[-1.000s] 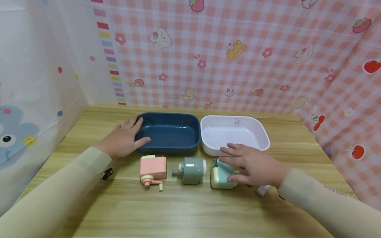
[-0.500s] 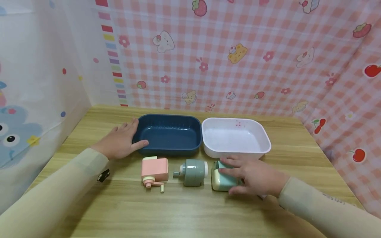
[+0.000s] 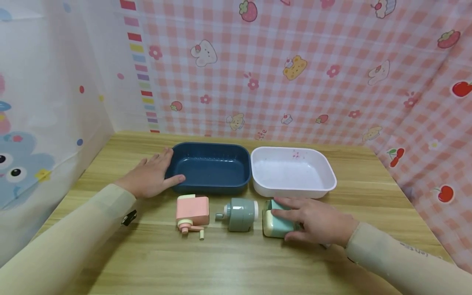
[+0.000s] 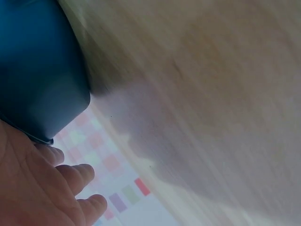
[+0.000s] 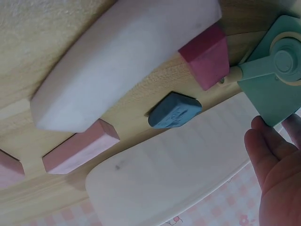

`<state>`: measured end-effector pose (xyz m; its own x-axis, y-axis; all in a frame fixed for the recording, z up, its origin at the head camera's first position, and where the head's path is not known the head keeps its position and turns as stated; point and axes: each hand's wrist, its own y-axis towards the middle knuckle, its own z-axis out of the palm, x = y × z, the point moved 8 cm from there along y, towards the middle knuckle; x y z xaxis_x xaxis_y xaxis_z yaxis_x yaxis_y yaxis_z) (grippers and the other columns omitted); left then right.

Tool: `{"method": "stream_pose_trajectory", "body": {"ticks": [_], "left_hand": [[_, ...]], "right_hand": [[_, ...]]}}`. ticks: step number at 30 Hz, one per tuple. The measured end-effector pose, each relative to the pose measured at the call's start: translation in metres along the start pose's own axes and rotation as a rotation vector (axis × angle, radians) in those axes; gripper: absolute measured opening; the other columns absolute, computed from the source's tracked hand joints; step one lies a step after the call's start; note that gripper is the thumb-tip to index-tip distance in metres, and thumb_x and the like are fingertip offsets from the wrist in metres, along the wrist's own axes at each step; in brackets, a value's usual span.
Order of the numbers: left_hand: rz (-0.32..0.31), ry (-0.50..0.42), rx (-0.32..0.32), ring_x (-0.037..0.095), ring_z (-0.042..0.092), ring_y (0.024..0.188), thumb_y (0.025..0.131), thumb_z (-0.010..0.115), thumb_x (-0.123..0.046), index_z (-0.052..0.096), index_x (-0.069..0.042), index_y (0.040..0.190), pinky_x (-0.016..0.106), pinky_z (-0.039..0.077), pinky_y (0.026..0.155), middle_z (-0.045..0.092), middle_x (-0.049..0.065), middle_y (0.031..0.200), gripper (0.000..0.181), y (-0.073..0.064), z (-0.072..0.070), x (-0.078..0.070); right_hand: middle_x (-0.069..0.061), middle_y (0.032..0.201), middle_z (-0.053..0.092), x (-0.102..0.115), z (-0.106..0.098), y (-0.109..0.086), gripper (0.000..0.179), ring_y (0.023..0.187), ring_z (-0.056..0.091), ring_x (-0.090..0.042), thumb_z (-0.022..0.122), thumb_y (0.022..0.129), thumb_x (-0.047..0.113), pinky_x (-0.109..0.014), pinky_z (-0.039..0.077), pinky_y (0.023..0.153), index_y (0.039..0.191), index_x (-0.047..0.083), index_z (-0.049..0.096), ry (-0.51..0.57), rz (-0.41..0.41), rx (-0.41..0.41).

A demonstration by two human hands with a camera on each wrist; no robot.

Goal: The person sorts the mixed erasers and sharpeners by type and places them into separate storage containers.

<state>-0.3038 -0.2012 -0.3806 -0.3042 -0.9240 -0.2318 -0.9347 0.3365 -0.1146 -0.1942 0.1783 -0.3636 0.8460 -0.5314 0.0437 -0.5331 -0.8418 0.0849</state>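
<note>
My left hand (image 3: 149, 174) rests at the left end of the dark blue tray (image 3: 210, 189), its thumb over the rim and its fingers along the outside. In the left wrist view the fingertips lie by the tray's corner. My right hand (image 3: 315, 219) lies over a mint-green and cream crank pencil sharpener (image 3: 273, 226), fingers extended and touching its top. The right wrist view shows the sharpener's crank (image 5: 263, 67) and fingertips at its edge. To the left stand a grey-green crank sharpener (image 3: 241, 215) and a pink crank sharpener (image 3: 192, 209).
A white tray (image 3: 295, 192) stands right of the blue one. Behind the right hand, largely hidden in the head view, lie a white block (image 5: 127, 61), a blue eraser (image 5: 175, 110) and several pink blocks (image 5: 81, 147). Patterned cloth (image 3: 228, 61) encloses the wooden table (image 3: 206, 266).
My right hand has come down and toward me onto the mint sharpener. The left hand stays by the blue tray, its fingers now lower along its outer side. The head view has shifted slightly.
</note>
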Motion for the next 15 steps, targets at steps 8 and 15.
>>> {"method": "stream_pose_trajectory", "body": {"ticks": [8,15], "left_hand": [[-0.013,0.012,0.001,0.05,0.015,0.161,0.104,0.042,-0.07,0.005,0.006,0.166,0.072,0.013,0.126,0.006,0.026,0.175,0.104,0.0024,0.0011,0.0004],[-0.014,0.01,-0.002,0.05,0.014,0.161,0.104,0.041,-0.071,0.005,0.005,0.166,0.073,0.013,0.126,0.006,0.025,0.176,0.105,0.0028,0.0016,0.0015]], "right_hand": [[-0.016,0.155,0.058,0.0015,-0.0006,-0.0001,0.066,0.135,0.063,-0.031,0.08,0.09,0.051,-0.048,0.057,0.103,0.147,0.019,0.064,-0.027,-0.006,-0.023],[-0.016,0.152,0.061,0.0026,-0.0017,-0.0008,0.065,0.133,0.064,-0.031,0.082,0.089,0.049,-0.048,0.058,0.102,0.144,0.019,0.067,-0.056,-0.015,-0.049]]}}
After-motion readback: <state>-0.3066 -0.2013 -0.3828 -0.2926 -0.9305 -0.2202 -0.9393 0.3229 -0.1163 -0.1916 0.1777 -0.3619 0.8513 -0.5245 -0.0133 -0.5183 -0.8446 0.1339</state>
